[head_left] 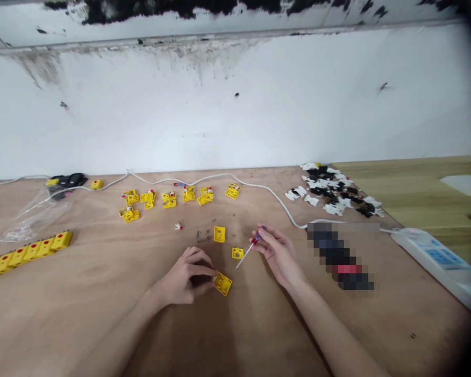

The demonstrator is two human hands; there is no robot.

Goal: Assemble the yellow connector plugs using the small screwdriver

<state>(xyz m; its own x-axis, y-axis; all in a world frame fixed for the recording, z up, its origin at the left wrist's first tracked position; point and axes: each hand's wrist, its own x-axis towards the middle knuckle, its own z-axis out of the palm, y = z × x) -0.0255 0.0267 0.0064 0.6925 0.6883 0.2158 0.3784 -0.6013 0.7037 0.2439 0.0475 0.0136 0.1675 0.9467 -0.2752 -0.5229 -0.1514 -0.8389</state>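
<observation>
My left hand pinches a small open yellow plastic housing by its left edge, its hollow inside facing up. In my right hand is a screwdriver with a purple and red handle. Its thin metal shaft slants down to the left, and the tip is apart from the housing, just above its right side. Beyond my hands lie a yellow cover and a smaller yellow piece. Small metal parts and a white part with a red button are left of them.
Several opened yellow housings stand toward the wall, near a second screwdriver. A row of closed yellow units and a plastic bag lie left. Black and white pieces, a white cable and a power strip are right.
</observation>
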